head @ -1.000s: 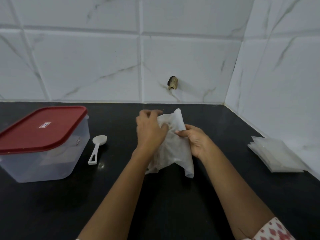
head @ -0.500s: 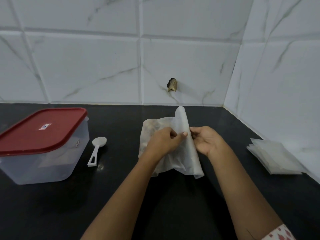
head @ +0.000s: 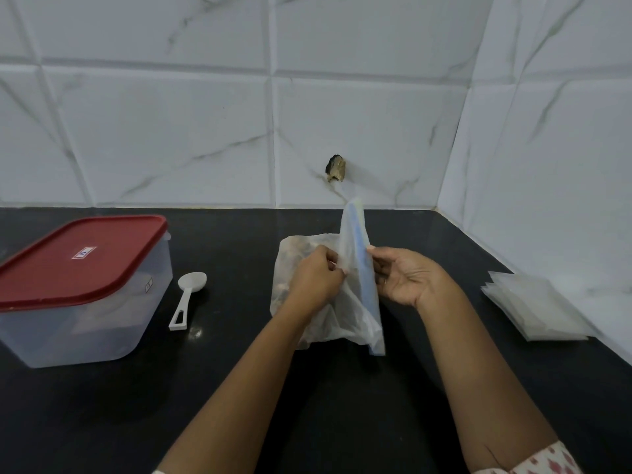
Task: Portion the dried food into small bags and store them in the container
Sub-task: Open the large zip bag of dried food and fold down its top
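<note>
A person's left hand (head: 316,278) and right hand (head: 407,282) work at the mouth of a large bag (head: 345,319) of dried food (head: 294,249) standing mid-tabletop (head: 102,405), the dark contents showing only dimly through the cloudy plastic. The left hand's fingers (head: 328,261) are curled tight, pinching the near lip; the right hand, palm turned up, nips the far lip with its blue strip (head: 362,268) between thumb and fingertips. The two grips sit close together on opposite lips, which suggests the mouth is being pulled apart so the food can be reached. The bag's base rests on the tabletop, likely to keep the load from spilling. A white spoon (head: 186,299) lies to the left of the bag, just beside the clear container (head: 85,323), whose red lid (head: 78,258) is on; a stack of small bags (head: 533,309) waits near the right-hand wall, within the right hand's reach. No portion appears filled yet
</note>
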A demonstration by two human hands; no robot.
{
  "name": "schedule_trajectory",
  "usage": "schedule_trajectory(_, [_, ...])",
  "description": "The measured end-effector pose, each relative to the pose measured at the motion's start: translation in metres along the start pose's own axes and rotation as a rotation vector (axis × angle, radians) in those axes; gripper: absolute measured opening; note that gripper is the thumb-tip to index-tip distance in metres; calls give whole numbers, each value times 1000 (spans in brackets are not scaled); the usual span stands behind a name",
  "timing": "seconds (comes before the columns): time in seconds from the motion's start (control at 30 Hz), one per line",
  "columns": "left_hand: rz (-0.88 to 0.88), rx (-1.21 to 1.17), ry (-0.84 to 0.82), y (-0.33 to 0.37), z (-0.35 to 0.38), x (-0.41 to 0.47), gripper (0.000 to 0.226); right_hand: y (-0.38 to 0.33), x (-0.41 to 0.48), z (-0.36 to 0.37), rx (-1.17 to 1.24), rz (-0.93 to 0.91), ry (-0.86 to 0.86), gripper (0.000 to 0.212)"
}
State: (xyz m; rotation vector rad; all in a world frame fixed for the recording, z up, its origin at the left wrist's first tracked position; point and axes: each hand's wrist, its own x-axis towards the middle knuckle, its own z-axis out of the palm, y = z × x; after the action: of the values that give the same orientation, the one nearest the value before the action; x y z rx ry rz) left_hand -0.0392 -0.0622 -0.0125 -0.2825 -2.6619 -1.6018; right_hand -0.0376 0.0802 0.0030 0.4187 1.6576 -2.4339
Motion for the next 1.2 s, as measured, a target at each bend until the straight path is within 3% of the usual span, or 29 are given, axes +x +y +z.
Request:
schedule_trajectory(0.17, [36,-53,33,-1,0,0,31,-1,-4,2,-51,3,-50,8])
schedule_trajectory(0.3, [130,111,19,1,0,0,20,-3,-6,2,-58,-14,-71,13])
schedule_trajectory(0.53, [141,91,69,1,2,3,22,-6,-8,1,-25,-62,-105,10])
schedule_trajectory(0.67, [112,-39,74,4,3,1,38,-4,-10,6,-64,-136,-119,10])
schedule_trajectory(0.87, [36,-150,21,-1,3,6,20,-4,-11,7,-161,-110,-44,9])
schedule_trajectory(1.07, [-41,-342,66,1,4,4,5,-2,-13,7,-172,-91,-129,7])
schedule_trajectory(1.2, [-19,-399,33,4,3,3,23,-1,-12,9,-286,-123,-146,9])
